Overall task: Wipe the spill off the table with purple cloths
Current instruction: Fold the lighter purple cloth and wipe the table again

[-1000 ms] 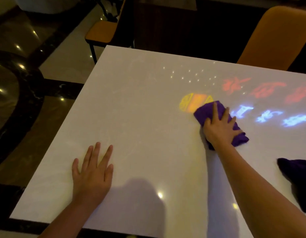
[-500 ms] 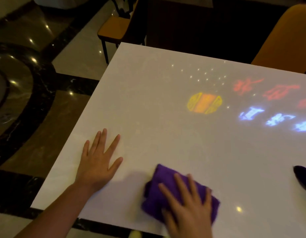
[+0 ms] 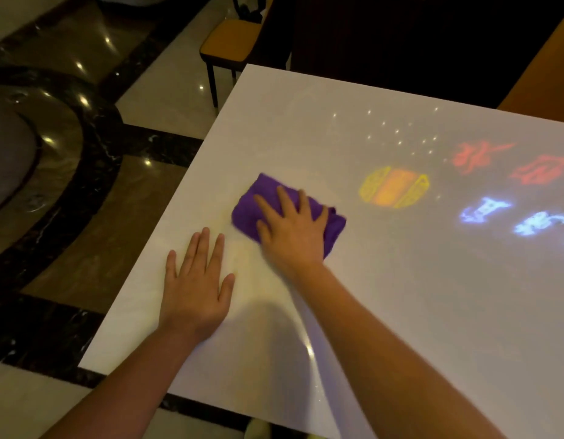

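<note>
A folded purple cloth (image 3: 252, 204) lies on the white table (image 3: 401, 296) left of centre. My right hand (image 3: 290, 229) presses flat on top of it, fingers spread, and is blurred with motion. My left hand (image 3: 195, 286) rests palm down on the bare tabletop just below and left of the cloth, fingers apart, holding nothing. A faint yellowish smear (image 3: 239, 261) shows on the surface between the two hands.
Coloured projected light marks, an orange-yellow emblem (image 3: 394, 190) and red and blue characters, glow on the table's right part. A stool with an orange seat (image 3: 231, 45) stands past the far left corner. The table's left edge drops to a marble floor.
My right hand has swept the cloth from the table's near edge up and to the left, close to my left hand. The second purple cloth at the right edge has left the view.
</note>
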A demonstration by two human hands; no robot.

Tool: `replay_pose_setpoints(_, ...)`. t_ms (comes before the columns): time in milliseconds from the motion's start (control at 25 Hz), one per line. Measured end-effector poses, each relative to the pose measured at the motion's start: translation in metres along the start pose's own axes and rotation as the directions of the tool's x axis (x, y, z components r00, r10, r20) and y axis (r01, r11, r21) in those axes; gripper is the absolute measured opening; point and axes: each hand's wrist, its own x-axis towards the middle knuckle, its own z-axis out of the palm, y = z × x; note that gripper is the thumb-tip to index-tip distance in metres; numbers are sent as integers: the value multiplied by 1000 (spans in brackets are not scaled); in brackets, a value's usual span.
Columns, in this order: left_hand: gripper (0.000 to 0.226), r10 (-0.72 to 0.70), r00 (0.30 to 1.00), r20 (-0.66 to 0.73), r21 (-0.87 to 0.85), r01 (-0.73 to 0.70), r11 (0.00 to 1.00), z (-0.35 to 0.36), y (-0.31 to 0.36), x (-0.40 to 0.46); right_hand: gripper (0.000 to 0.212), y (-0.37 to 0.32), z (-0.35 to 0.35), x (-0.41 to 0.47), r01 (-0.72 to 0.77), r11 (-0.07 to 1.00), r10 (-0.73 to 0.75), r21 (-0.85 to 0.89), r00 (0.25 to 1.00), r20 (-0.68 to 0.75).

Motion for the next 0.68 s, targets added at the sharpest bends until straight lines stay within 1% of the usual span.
replay_pose_setpoints(80, 66, -9, 1000, 2, 1, 9, 1000, 0, 0, -1, 47, -21, 2, -47, -41, 999, 41, 4, 999, 10)
replay_pose_setpoints(160, 67, -8, 1000, 15, -14, 9, 1000, 0, -1, -1, 49, -28, -5, -103, -98, 994, 98, -55, 995, -4)
replay_pose_setpoints(200, 67, -9, 1000, 18, -14, 9, 1000, 0, -1, -1, 51, -29, -9, -132, -109, 992, 111, -66, 993, 29)
replay_pose_setpoints(280, 68, -10, 1000, 18, -13, 10, 1000, -1, -1, 0, 56, -19, -15, -181, -94, 994, 99, -54, 991, 94)
replay_pose_setpoints(360, 69, -14, 999, 31, -21, 15, 1000, -2, 1, 0, 61, 15, -24, -212, -91, 995, 94, -33, 986, 137)
replay_pose_setpoints(400, 69, -20, 999, 33, -21, 21, 1000, -3, 2, 0, 61, 38, -30, -214, -134, 990, 137, -39, 985, 109)
replay_pose_setpoints(440, 69, -25, 999, 32, -17, 26, 1000, -4, 2, 0, 59, 62, -35, -204, -202, 978, 204, -58, 978, 42)
replay_pose_setpoints(480, 70, -28, 999, 33, -10, 28, 1000, -4, 2, 0, 56, 84, -38, -182, -302, 950, 300, -75, 953, -35)
replay_pose_setpoints(560, 73, -27, 999, 46, 13, 27, 1000, -3, 1, 1, 54, 108, -46, -115, -517, 856, 516, -25, 856, -34)
replay_pose_setpoints(600, 74, -28, 999, 46, 25, 27, 999, -2, 1, 1, 54, 108, -44, -82, -550, 835, 550, -5, 835, -19)
replay_pose_setpoints(640, 75, -28, 999, 42, 31, 27, 999, 0, -1, 2, 55, 98, -40, -56, -520, 854, 520, 5, 854, 1)
replay_pose_setpoints(680, 74, -25, 999, 39, 33, 24, 999, 1, -2, 2, 54, 82, -32, -41, -436, 900, 436, 6, 900, 11)
